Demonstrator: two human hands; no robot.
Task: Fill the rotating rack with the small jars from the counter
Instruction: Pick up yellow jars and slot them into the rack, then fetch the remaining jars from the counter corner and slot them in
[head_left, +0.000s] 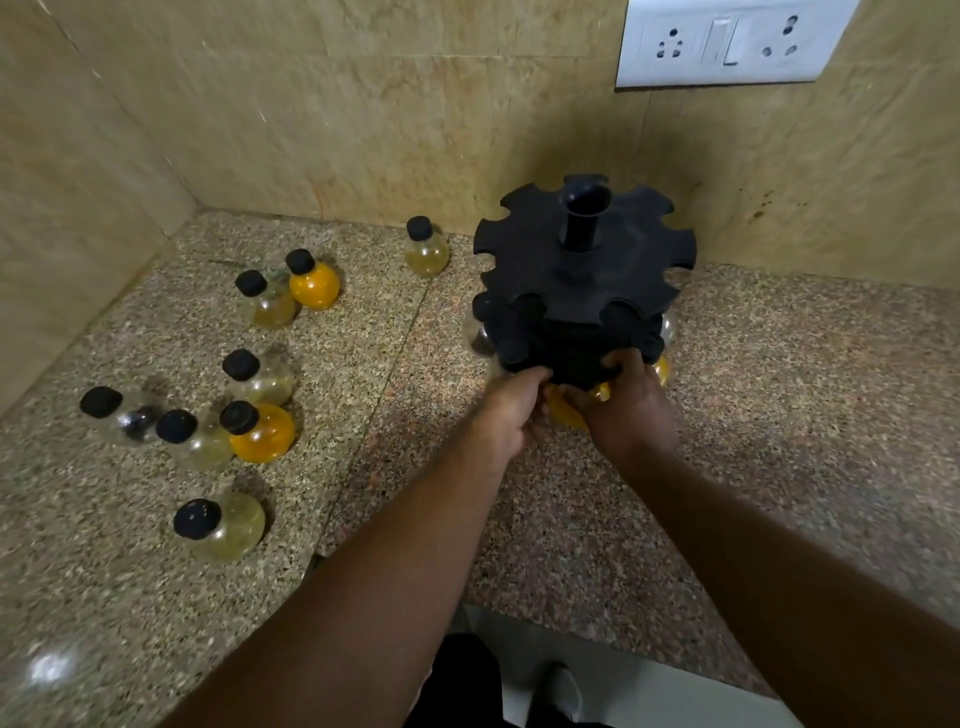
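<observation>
The black rotating rack (582, 270) stands on the counter near the back wall, its top tier of notches empty. A few jars hang in its lower tier, among them a clear one (478, 332) on the left and an orange one (662, 370) on the right. My left hand (511, 410) grips an orange jar (563, 413) at the rack's front lower edge. My right hand (626, 405) is next to it, fingers curled over the rim of the lower tier. Several black-capped small jars stand loose on the left, such as an orange one (313, 285) and a pale one (223, 526).
The speckled granite counter (415, 467) meets tiled walls at the back and left. A white socket plate (727, 41) is on the wall above the rack. A pale jar (427, 252) stands alone by the back wall. The counter's front edge runs below my arms.
</observation>
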